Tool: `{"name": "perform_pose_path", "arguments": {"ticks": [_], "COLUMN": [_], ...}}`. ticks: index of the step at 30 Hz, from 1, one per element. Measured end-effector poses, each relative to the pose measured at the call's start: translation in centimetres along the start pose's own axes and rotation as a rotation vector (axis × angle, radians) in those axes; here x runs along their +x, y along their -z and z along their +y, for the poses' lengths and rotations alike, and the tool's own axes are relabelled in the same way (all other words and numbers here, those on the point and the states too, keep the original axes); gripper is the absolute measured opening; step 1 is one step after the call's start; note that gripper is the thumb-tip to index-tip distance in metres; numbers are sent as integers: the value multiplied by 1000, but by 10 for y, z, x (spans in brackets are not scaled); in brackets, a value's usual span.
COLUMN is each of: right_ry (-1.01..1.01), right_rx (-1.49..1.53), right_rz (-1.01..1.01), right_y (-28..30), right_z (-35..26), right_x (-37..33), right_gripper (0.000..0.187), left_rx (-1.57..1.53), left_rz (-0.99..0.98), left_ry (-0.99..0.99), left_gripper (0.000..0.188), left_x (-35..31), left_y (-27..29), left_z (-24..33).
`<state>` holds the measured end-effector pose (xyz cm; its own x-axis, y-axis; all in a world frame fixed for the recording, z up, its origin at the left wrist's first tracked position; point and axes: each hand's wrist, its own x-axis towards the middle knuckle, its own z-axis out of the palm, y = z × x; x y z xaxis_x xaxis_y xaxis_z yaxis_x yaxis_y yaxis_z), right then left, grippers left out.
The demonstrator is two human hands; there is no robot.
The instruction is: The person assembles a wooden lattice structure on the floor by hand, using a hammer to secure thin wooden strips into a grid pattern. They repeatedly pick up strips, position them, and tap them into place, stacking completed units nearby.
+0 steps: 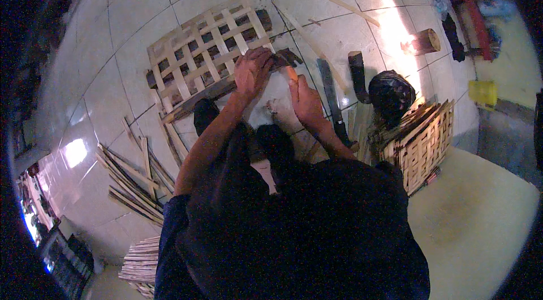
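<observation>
A woven lattice panel of pale flat strips (199,58) lies on the tiled floor in front of me, with a wooden bar (198,98) along its near edge. At the right end of that bar, my left hand (253,71) is closed with curled fingers on the panel's corner. Any small piece between those fingers is hidden. My right hand (307,102) grips the orange handle of a hammer (292,74). The hammer's dark head is beside my left fingertips, over the panel's corner; whether it touches the wood, I cannot tell.
A long-bladed knife (328,82) lies right of my right hand. Beyond it are a dark wooden block (356,74), a black plastic bag (390,96) and a short log (424,42). Woven panels (421,141) stand at right. Loose strips (130,187) and a strip bundle (138,260) lie left.
</observation>
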<state>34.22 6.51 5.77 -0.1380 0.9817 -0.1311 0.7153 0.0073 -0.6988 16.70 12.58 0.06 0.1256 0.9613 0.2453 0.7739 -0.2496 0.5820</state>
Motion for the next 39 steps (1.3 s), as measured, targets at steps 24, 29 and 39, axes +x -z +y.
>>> {"name": "perform_pose_path", "arguments": {"ticks": [24,29,39], "right_ry": [-42,-33,88], "right_rx": [29,24,-29], "right_rz": [0,46,23], "right_y": [11,8,30], "right_z": [2,5,-46], "right_x": [-3,-1,11], "right_gripper": [33,29,29], "left_rx": [-88,-213,-332], "left_rz": [35,69,32], "left_ry": [-88,-86,-73], "left_gripper": [21,27,21], "left_x": [-4,-6,-8], "left_y": [5,-1,1], "left_z": [-9,-21,-20]}}
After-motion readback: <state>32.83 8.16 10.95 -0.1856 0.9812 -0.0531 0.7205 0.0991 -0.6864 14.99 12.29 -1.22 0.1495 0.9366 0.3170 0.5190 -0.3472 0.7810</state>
